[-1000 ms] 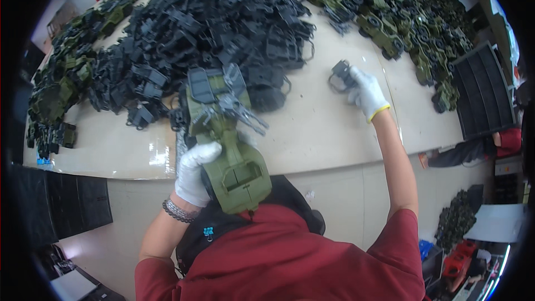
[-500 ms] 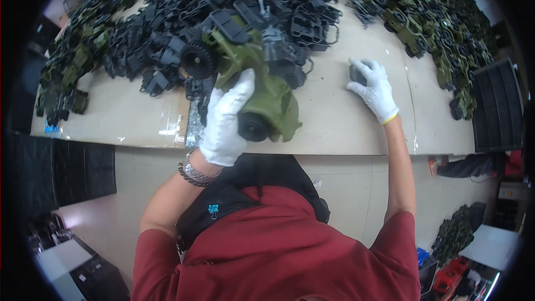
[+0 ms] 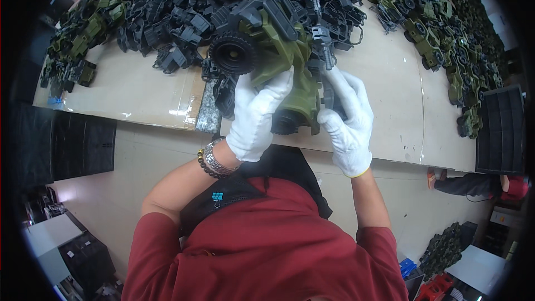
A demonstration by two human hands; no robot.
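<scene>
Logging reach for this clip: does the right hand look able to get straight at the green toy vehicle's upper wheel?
Probably not: the right hand, holding a dark grey part, is right of the green toy vehicle; the upper wheel is on the left, beyond the body, above the left hand.

Even, fairly bright light leaves the truck [image 3: 301, 86] reasonably clear near twelve o'clock. Tape [image 3: 192, 106] glints toward ten; the floor [image 3: 69, 195] glows pinkish between eight and nine. The table [image 3: 384, 106] bows, and detail softens toward the black rim.
</scene>
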